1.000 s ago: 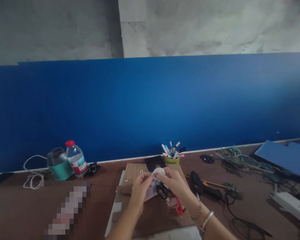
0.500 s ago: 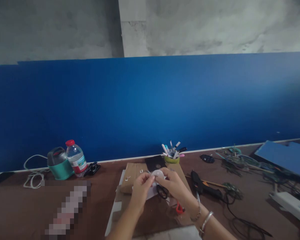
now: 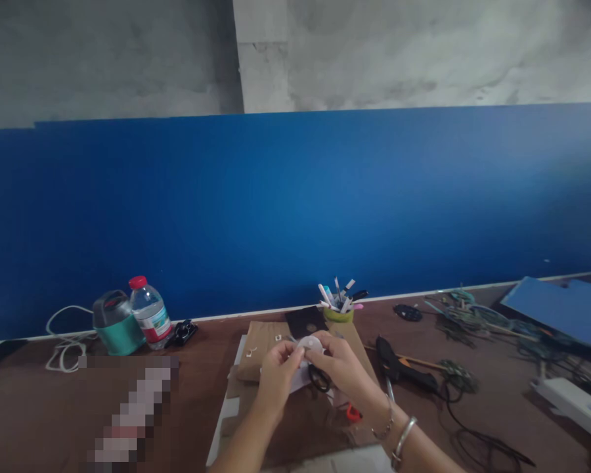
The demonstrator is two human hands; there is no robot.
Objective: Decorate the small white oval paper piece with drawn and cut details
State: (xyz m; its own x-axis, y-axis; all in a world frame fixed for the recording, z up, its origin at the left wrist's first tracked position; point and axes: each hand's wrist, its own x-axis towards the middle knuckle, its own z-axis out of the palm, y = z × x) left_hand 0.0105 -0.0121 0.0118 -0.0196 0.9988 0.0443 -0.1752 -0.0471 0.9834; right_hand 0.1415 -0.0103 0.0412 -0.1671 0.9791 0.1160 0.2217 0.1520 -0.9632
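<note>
My left hand point(image 3: 282, 363) and my right hand point(image 3: 335, 358) meet over the middle of the desk. Their thumbs and fingers pinch a small white disc point(image 3: 311, 343) between them; its material cannot be made out. Just below my right fingers shows a black loop point(image 3: 319, 379), perhaps a scissors handle. White paper point(image 3: 299, 380) lies partly hidden under the hands. A red-orange handle loop point(image 3: 353, 412) is beside my right wrist. Beneath all this are brown cardboard pieces point(image 3: 254, 369) with small white cut bits on top.
A pen cup point(image 3: 339, 315) stands behind the hands, by a black flat piece point(image 3: 303, 320). To the right lie a glue gun point(image 3: 404, 369), tangled greenery point(image 3: 473, 322) and a white power strip point(image 3: 576, 407). At left stand a water bottle point(image 3: 150, 315) and a teal container point(image 3: 121, 335).
The white disc has tilted slightly between my fingers, and my right wrist has shifted a little. Both hands keep their pinch; everything else stays put.
</note>
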